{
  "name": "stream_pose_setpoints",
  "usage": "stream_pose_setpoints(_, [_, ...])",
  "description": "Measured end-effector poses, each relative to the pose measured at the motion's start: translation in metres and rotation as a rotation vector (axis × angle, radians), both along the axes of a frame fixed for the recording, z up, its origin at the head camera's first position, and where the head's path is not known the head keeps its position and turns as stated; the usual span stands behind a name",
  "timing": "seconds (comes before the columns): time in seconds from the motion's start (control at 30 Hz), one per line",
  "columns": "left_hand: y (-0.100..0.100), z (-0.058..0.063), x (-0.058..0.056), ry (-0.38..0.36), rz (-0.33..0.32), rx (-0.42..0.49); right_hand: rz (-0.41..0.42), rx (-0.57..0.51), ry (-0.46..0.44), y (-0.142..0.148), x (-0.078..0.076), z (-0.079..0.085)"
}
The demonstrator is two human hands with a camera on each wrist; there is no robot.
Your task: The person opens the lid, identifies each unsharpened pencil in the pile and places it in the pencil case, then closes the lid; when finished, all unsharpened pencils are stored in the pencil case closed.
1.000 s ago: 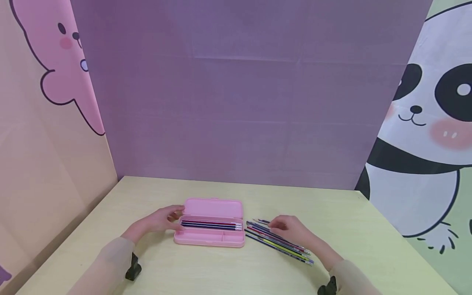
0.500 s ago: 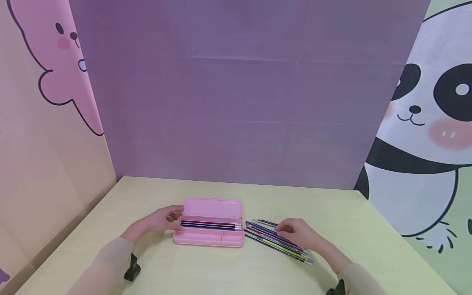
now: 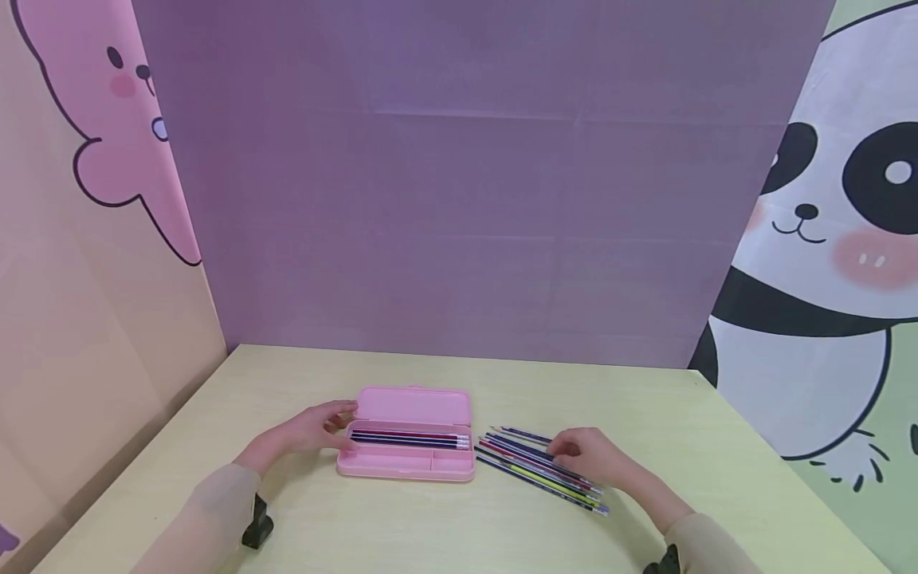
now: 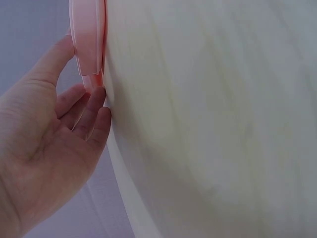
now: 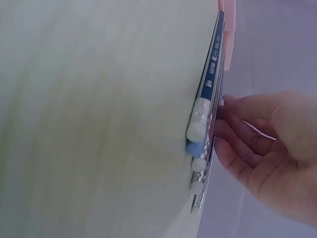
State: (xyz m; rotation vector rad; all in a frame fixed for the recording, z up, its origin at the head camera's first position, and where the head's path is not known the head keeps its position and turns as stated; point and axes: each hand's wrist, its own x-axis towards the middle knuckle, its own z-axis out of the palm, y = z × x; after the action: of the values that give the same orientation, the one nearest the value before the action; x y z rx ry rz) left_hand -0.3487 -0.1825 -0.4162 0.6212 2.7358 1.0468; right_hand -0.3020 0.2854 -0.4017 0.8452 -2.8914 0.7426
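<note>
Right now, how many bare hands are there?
2: bare left hand at the left end of the open pink plastic pencil case; bare right hand at long multicoloured pencils.

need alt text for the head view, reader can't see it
A person's left hand touches the left end of an open pink case with pencils inside, while the right hand is at loose pencils lying right of the case on a pale table. Behind is a purple backdrop.
</note>
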Motion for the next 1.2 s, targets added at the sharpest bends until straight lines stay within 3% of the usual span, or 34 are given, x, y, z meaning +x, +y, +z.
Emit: stream_pose_setpoints(1.2, [-0.0007, 0.0017, 0.0022, -0.017, 0.002, 0.01, -0.072, 0.034, -0.029, 0.0072, 0.0062, 0.0046])
